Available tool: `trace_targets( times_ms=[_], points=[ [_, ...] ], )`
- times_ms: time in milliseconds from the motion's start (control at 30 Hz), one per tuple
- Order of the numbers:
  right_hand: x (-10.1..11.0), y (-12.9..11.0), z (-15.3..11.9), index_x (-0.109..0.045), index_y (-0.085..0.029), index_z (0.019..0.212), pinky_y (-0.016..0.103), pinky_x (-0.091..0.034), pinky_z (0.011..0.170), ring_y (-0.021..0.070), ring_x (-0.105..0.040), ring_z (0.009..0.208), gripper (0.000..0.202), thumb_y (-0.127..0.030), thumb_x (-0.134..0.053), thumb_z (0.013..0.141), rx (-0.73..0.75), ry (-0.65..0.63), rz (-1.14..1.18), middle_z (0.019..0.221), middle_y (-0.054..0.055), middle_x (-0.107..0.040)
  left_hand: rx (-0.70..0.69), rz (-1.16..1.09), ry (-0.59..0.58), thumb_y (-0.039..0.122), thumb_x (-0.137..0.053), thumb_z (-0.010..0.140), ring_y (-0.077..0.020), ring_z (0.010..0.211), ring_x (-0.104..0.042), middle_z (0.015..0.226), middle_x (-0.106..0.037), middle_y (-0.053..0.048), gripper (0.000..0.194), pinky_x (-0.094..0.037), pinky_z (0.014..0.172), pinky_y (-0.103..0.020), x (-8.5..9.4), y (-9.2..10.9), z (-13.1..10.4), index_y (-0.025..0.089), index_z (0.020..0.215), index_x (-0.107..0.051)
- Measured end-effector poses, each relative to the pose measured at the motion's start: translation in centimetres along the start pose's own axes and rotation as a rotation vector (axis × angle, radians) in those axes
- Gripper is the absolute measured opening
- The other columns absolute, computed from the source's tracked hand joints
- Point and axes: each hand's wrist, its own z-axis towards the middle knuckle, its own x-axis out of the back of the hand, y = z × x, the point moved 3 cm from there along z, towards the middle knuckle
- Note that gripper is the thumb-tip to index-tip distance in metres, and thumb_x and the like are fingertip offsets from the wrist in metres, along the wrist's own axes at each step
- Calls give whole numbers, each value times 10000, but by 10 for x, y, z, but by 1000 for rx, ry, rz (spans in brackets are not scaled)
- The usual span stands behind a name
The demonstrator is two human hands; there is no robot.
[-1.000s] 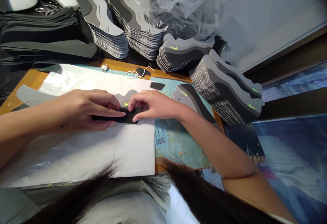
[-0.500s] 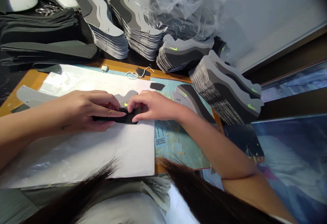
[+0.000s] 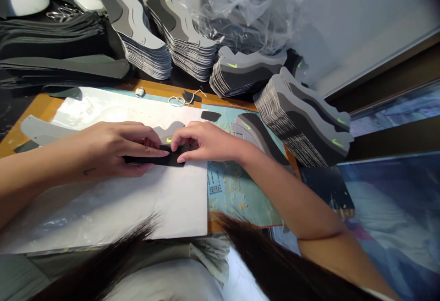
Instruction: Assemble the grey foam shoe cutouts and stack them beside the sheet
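A black shoe-upper piece lies on the white sheet, lined up along a grey shoe-upper panel with a neon-green swoosh. My left hand presses it from the left, index finger stretched along its top and thumb at the near edge. At its right end, my right hand is closed, with thumb and bent fingers on the black piece. Both hands cover much of the two pieces. A long light-grey panel sticks out beyond my left wrist.
Stacked grey panels and more stacks line the back and right. Black pieces are piled at left. A grey panel rests on the blue mat. White cord and a black scrap lie behind my hands.
The whole view has shifted very slightly. Both hands keep the same grip and place on the black piece.
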Motion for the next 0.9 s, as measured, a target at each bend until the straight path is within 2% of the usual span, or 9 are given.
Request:
trace_targets(
  times_ms=[100, 233, 467, 900],
  points=[
    [1, 0, 0, -666, -180, 952, 275, -378, 768, 169, -540, 865, 150, -236, -694, 816, 9, -6, -9, 879, 24, -662, 12, 7, -30, 217, -516, 930, -113, 846, -641, 1019, -701, -1, 330, -484, 741, -200, -1, 0, -1, 334, 1163, -718],
    [2, -1, -1, -640, -183, 983, 274, -375, 753, 160, -549, 829, 119, -232, -615, 877, 14, -3, -21, 871, 19, -660, -7, 49, -12, 213, -509, 934, -118, 848, -633, 1017, -700, 3, 328, -480, 740, -210, -2, -1, -1, 329, 1156, -721],
    [0, 0, -2, -558, -175, 1065, 282, -362, 762, 164, -518, 809, 183, -134, -533, 888, 46, 70, -142, 838, 12, -615, -54, 95, 24, 239, -514, 945, -111, 852, -617, 1022, -685, 18, 301, -468, 736, -206, -3, 0, -1, 313, 1159, -713],
    [1, -1, -1, -576, -178, 1013, 288, -359, 775, 182, -500, 856, 140, -134, -522, 892, 32, -5, -188, 852, 27, -603, -64, 95, 71, 224, -498, 941, -109, 812, -634, 972, -693, 3, 293, -483, 713, -208, -2, 4, 2, 275, 1102, -737]
  ],
)
